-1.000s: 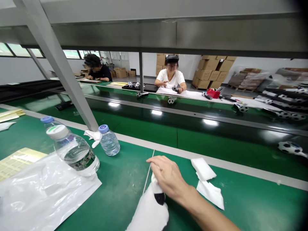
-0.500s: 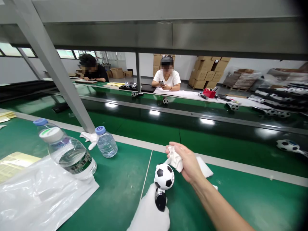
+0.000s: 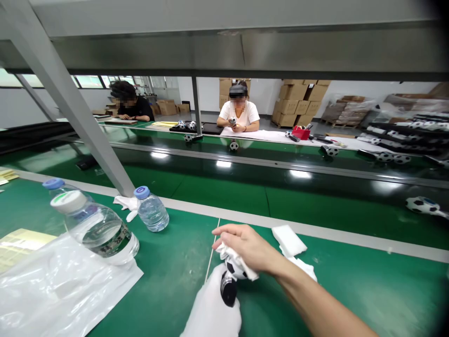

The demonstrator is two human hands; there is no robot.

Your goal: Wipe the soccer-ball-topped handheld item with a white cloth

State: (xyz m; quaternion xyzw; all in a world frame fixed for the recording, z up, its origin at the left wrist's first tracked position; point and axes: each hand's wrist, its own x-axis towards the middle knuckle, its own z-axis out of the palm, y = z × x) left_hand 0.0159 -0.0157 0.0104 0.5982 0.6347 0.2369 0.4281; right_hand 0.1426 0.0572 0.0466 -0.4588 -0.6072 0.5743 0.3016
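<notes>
Head view: keep gloved left hand (image 3: 213,309) clamped on the handle (image 3: 228,290), right hand (image 3: 250,250) pressing cloth (image 3: 233,257) around football head (image 3: 234,269).

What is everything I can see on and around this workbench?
Clear plastic water bottles: three, blue or white caps, left on bench.
Clear plastic bag: one, near left.
Yellow label sheets: some, far left.
White wipe cloths: two, right of the hand.
Football-headed black-handled gadget: one, black-and-white, centre.
Matching gadgets: several, on belt and far bench.
Brown cardboard boxes: stacked, back wall.
Co-workers: two, seated opposite.
Left hand: white-gloved, grip around the gadget's handle.
Right hand: bare, presses white cloth onto the ball.
</notes>
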